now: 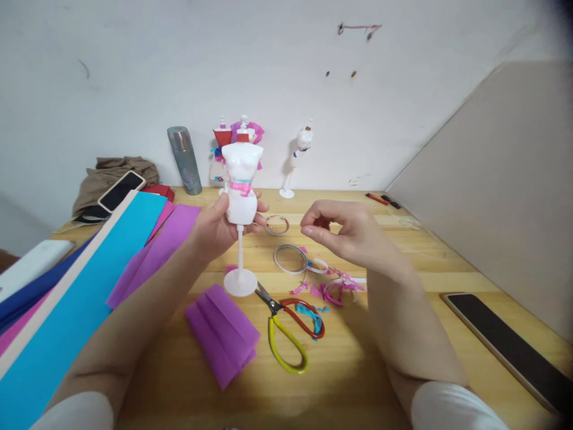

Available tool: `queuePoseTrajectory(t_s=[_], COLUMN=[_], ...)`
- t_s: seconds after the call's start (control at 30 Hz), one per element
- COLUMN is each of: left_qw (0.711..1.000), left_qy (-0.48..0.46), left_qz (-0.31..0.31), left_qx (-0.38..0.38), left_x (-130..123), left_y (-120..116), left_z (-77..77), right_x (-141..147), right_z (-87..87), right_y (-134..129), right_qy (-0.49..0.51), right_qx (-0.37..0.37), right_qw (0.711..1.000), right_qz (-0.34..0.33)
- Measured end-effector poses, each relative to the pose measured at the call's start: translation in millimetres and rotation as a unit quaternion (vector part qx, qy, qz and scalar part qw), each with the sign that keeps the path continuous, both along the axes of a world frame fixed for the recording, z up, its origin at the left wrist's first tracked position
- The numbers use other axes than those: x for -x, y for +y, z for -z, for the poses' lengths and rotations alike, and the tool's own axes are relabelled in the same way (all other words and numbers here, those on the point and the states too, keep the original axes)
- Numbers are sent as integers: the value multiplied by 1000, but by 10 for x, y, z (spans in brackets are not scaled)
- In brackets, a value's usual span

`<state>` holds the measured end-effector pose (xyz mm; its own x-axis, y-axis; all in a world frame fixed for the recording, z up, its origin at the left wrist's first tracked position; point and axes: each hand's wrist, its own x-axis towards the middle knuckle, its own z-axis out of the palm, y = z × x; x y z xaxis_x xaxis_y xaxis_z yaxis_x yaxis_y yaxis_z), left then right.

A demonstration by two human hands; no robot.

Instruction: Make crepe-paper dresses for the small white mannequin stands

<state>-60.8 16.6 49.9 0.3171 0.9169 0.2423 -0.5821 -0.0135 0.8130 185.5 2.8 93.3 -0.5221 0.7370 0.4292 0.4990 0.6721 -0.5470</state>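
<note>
White and glossy, the small mannequin was upright in the left grip, whose thumb and fingers wrapped around its hips. A pink and blue band circled its waist. To that grip's right, the right grip hung apart, fingertips curled toward the thumb; whether they pinched anything, I could not tell. Nearer than both grips, scissors lay on the counter beside a folded purple sheet. Beyond the left grip stood a grey bottle.
</note>
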Motion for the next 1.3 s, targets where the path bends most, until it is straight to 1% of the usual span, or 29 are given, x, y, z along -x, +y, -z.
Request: queuePoseTrajectory(t_s=[0.07, 0.1, 0.2, 0.27, 0.37, 0.43, 0.57, 0.63, 0.7, 0.8, 0.93, 1.0, 1.17, 1.23, 1.3], left_qw=[999, 999, 997, 997, 998, 999, 998, 997, 995, 995, 996, 996, 997, 997, 997], left_qy=[-8, -7, 9, 12, 18, 27, 45, 55, 62, 59, 58, 63, 48, 41, 42], left_qz=[28, 41, 72, 74, 51, 31, -22, -45, -59, -48, -20, -23, -12, -18, -24], left_qx=[14, 19, 14, 3, -10, -22, -35, -43, -53, -66, -64, -61, -57, -57, -57], left_x=[-35, -54, -112, -149, -182, -177, -111, -79, -72, -115, -188, -204, -196, -184, -174], left_y=[-31, -46, -81, -97, -101, -84, -15, 15, 20, -35, -161, -202, -206, -189, -178], left_z=[-3, 0, 31, 64, 107, 121, 114, 102, 91, 69, 27, 6, -18, -16, -11], right_x=[119, 167, 268, 307, 329, 319, 271, 257, 268, 326, 389, 385, 347, 346, 351], right_z=[83, 122, 204, 226, 234, 236, 254, 273, 297, 331, 357, 369, 408, 407, 394], right_y=[-36, -54, -100, -115, -107, -94, -90, -96, -99, -92, -64, -40, 21, 26, 18], right_qy=[47, 51, 1, -51, -110, -114, -40, -15, -17, -52, -115, -101, -9, 26, 49], right_qx=[-37, -56, -110, -132, -139, -141, -162, -159, -152, -153, -153, -153, -169, -170, -153], right_qw=[998, 997, 993, 989, 984, 983, 984, 985, 987, 986, 981, 983, 984, 984, 986], right_qz=[7, -3, -50, -52, -21, -21, -70, -67, -49, -37, 8, 6, -53, -51, -45])
